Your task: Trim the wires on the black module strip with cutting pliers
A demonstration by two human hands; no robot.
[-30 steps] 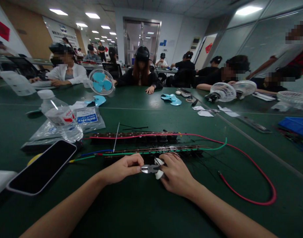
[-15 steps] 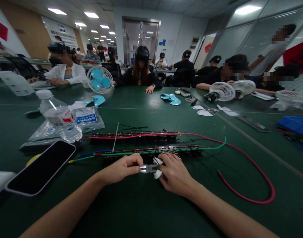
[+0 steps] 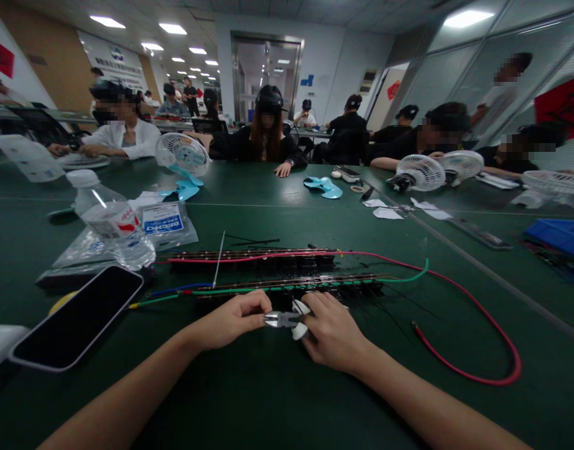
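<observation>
Diagonal cutters (image 3: 281, 319) with white handles lie in the grip of my right hand (image 3: 334, 328), their jaws pointing left. My left hand (image 3: 235, 319) is closed in a pinch right at the jaw tips; whatever is between its fingers is too small to make out. Just beyond both hands runs the nearer black strip assembly (image 3: 362, 284), with a green wire (image 3: 402, 280) along it. Behind that lies a second black strip (image 3: 287, 261) carrying a red wire (image 3: 371, 254). Thin black cable ties (image 3: 385, 312) stick out to the right of my right hand.
A phone (image 3: 78, 319), a water bottle (image 3: 111, 219) and a plastic bag (image 3: 174, 225) lie at the left. The red cable's loose end (image 3: 456, 369) loops at the right. Across the table are blue fan blades (image 3: 324, 186), fans (image 3: 421, 172) and several seated people.
My hands and the cutters stay almost where they were. Across the table, a person's fan with blue blades has tilted, its blades now hanging lower at the front.
</observation>
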